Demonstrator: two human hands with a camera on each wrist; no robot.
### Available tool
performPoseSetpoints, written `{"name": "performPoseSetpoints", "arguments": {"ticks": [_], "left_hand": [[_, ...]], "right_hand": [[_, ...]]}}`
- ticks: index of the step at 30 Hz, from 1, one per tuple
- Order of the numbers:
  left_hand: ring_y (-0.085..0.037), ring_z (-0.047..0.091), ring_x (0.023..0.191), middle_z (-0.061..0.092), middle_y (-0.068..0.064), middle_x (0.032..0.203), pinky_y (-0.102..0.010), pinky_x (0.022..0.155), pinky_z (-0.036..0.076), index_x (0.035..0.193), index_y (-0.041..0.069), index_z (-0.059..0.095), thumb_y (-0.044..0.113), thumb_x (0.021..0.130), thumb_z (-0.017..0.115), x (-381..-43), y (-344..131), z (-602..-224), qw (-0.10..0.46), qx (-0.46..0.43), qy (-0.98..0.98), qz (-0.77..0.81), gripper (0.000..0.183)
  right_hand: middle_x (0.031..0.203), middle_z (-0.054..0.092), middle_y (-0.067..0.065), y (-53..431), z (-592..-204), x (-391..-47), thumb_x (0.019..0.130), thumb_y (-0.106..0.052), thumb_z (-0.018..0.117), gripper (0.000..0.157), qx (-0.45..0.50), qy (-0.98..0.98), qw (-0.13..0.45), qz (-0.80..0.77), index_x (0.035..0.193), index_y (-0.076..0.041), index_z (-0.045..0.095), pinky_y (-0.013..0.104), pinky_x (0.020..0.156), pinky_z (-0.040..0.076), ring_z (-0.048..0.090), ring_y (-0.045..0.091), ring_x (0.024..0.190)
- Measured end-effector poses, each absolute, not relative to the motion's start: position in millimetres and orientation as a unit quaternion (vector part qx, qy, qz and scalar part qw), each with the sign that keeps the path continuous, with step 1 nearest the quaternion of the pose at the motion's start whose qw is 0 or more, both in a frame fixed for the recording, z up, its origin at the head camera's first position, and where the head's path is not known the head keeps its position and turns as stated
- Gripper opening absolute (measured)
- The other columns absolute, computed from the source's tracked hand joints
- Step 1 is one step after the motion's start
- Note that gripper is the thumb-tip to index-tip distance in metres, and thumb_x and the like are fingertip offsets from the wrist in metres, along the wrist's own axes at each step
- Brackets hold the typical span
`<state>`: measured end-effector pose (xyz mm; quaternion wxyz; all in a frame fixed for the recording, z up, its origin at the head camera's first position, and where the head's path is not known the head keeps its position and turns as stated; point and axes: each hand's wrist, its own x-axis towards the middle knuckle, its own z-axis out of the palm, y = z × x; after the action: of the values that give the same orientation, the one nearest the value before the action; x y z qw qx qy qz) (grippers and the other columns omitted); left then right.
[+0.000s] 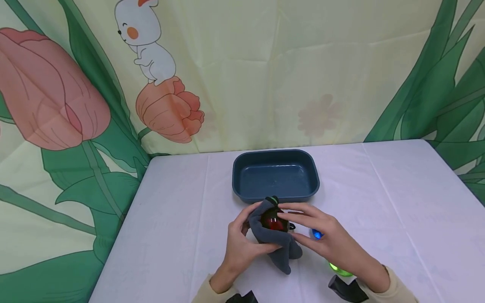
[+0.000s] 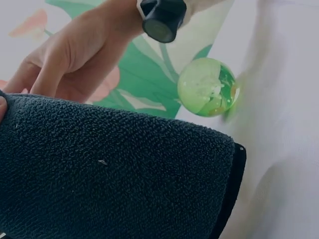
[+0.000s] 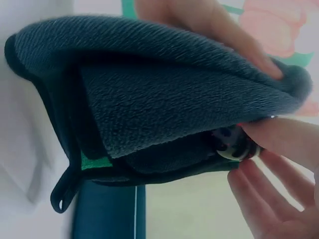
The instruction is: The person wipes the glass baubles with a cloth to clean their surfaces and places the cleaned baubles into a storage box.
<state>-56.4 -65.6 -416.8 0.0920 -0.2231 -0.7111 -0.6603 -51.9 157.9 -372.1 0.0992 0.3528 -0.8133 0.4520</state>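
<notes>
A folded dark grey-blue towel (image 1: 270, 235) with a dark edging wraps partly round a glossy dark red ball (image 1: 275, 220). My left hand (image 1: 244, 242) grips the towel from the left, thumb along its near side. From the right, my right hand (image 1: 318, 229) holds the ball, its fingertips over the top and its thumb lower down. In the right wrist view the ball (image 3: 233, 143) peeks out of the towel (image 3: 164, 94) between thumb and fingers, mostly covered. A hanging loop (image 3: 62, 194) sticks out at the towel's corner.
Just beyond the hands stands a dark blue rectangular basin (image 1: 274, 174) on the white-covered table (image 1: 166, 235). A blue ball (image 1: 317, 234) lies behind the right hand's fingers, and a clear green ball (image 2: 207, 87) sits nearer, under the right wrist. A printed curtain hangs behind.
</notes>
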Motion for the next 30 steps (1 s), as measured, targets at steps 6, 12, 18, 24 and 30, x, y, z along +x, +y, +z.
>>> {"name": "performPoseSetpoints", "arguments": {"ticks": [6,12,18,24,30], "left_hand": [[-0.022,0.066,0.111,0.068,-0.013,0.124,-0.034,0.096,0.056,0.136,0.008,0.055,0.003,0.068,0.090,-55.4,-65.3,-416.9,0.092,-0.230,-0.704,-0.665,0.076],[-0.022,0.065,0.114,0.066,-0.014,0.128,-0.033,0.100,0.054,0.138,0.008,0.053,0.001,0.069,0.089,-55.7,-64.8,-416.3,0.096,-0.236,-0.701,-0.666,0.078],[-0.022,0.064,0.116,0.063,-0.012,0.132,-0.032,0.101,0.053,0.141,0.010,0.052,0.000,0.070,0.088,-55.9,-64.4,-416.1,0.091,-0.238,-0.701,-0.666,0.080],[-0.023,0.064,0.116,0.062,-0.014,0.132,-0.034,0.102,0.052,0.141,0.007,0.050,0.001,0.070,0.088,-56.5,-64.7,-415.7,0.088,-0.254,-0.695,-0.667,0.080],[-0.023,0.065,0.114,0.063,-0.016,0.131,-0.035,0.100,0.053,0.140,0.004,0.051,0.000,0.071,0.088,-58.7,-67.4,-415.6,0.101,-0.270,-0.688,-0.666,0.079]], "right_hand": [[0.140,0.056,0.002,155.7,-375.2,-52.2,0.099,-0.045,0.050,0.048,0.382,-0.814,0.110,0.423,0.134,-0.015,0.062,0.011,0.095,0.049,0.049,0.011,0.133],[0.142,0.054,0.004,154.6,-377.8,-52.7,0.101,-0.042,0.047,0.049,0.388,-0.815,0.112,0.415,0.138,-0.013,0.059,0.011,0.098,0.046,0.049,0.012,0.133],[0.141,0.054,0.005,153.6,-378.8,-52.0,0.099,-0.040,0.050,0.050,0.368,-0.824,0.109,0.417,0.141,-0.013,0.056,0.011,0.096,0.048,0.053,0.012,0.129],[0.134,0.059,0.009,151.7,-377.5,-50.8,0.089,-0.007,0.072,0.052,0.290,-0.796,0.021,0.530,0.139,-0.012,0.057,0.025,0.088,0.058,0.062,0.006,0.115],[0.136,0.059,0.007,151.8,-376.1,-50.8,0.090,-0.011,0.072,0.052,0.265,-0.789,-0.022,0.553,0.140,-0.017,0.056,0.027,0.088,0.058,0.062,0.007,0.115]]}}
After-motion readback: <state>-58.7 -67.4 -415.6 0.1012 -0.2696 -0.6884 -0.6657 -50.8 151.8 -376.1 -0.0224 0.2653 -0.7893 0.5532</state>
